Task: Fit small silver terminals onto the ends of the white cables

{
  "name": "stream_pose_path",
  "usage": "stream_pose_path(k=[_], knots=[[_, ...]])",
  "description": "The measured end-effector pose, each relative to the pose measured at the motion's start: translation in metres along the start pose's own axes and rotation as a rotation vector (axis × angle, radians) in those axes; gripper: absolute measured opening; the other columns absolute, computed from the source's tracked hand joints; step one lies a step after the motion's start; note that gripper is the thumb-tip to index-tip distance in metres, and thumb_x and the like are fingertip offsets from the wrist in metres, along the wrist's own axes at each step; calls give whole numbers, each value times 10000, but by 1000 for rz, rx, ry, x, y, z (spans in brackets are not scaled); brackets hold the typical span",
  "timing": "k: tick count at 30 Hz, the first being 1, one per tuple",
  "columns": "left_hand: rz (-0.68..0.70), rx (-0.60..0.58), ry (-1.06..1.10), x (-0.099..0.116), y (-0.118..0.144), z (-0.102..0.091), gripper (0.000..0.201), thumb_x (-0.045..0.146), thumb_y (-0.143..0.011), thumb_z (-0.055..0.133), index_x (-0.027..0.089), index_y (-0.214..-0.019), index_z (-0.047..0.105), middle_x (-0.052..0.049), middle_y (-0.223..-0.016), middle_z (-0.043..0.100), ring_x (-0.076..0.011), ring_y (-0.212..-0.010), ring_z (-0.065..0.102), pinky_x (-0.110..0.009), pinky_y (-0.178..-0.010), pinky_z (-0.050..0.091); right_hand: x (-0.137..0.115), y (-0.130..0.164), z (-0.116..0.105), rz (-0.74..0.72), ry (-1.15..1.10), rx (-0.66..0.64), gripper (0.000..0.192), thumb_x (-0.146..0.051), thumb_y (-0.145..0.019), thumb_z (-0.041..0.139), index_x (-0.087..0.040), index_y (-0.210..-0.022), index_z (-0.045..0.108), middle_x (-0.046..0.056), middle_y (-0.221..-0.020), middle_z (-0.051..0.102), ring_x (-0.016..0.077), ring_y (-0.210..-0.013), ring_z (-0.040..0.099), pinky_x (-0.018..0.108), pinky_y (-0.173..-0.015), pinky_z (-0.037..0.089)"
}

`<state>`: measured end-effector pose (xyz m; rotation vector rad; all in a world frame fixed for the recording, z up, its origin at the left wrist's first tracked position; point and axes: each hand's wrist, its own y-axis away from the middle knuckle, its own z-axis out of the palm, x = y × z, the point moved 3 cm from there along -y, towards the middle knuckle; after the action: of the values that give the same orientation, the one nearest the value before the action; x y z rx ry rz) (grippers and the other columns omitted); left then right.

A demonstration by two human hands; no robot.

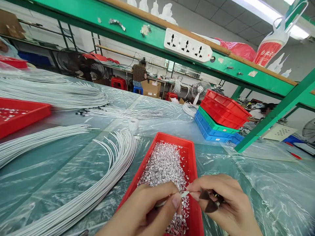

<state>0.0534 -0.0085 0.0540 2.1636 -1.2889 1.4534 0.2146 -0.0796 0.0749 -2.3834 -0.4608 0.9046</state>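
Observation:
My left hand (155,206) pinches a white cable (185,194) between thumb and forefinger, its short end poking out to the right. At that tip, my right hand (223,200) has thumb and forefinger closed together. A dark brown object (211,200) with a small yellowish glint is tucked in the right hand's fingers; its kind is unclear. Below both hands lies a long red tray (193,157) holding many small shiny silver bits (164,164). To the left, a thick curved bundle of white cables (123,160) rests on the plastic-covered table.
More white cable bundles (49,91) and another red tray (36,111) lie left. A white roll (133,125) stands behind the tray. Stacked bins (221,111) are at right, beside a green post (275,113). A power strip (188,45) hangs on the green beam overhead. People sit farther back.

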Motion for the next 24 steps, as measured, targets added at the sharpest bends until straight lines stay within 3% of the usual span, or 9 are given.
stream_pose_path(k=[5,9,16,21,24], knots=[[-71,-41,-7,-6,-3,5,411,412,-980,366,187,-681,536,55,-543,360,-101,-486,348,-204,-445,258,3,0,1,93,-11,-60,122,-176,-927,579,-291,-945,611,-107,-744,631,99,-589,539,250,-527,345],[-31,-30,-40,-6,-5,5,377,358,-988,379,180,-742,602,34,-576,511,-105,-513,438,-211,-470,294,5,-1,3,133,-96,-84,184,-110,-885,562,-280,-932,614,-106,-708,597,86,-569,516,223,-519,345],[267,101,-128,-10,-6,3,275,166,-967,377,196,-893,640,8,-749,681,-113,-612,612,-189,-539,418,11,-2,5,261,-197,-136,188,-72,-805,525,-221,-841,634,-72,-635,528,98,-526,440,228,-487,308],[458,289,-530,-6,-4,2,351,117,-995,332,153,-796,620,-28,-684,652,-162,-590,608,-249,-520,462,18,-3,9,364,-222,-189,134,-105,-848,535,-199,-822,627,-47,-621,496,116,-524,390,242,-465,260],[570,366,-690,-2,-5,3,342,80,-1000,324,126,-859,632,-38,-696,667,-174,-597,601,-269,-498,444,20,-5,10,392,-271,-185,119,-174,-907,549,-190,-801,600,-58,-592,413,111,-503,309,245,-448,221]])
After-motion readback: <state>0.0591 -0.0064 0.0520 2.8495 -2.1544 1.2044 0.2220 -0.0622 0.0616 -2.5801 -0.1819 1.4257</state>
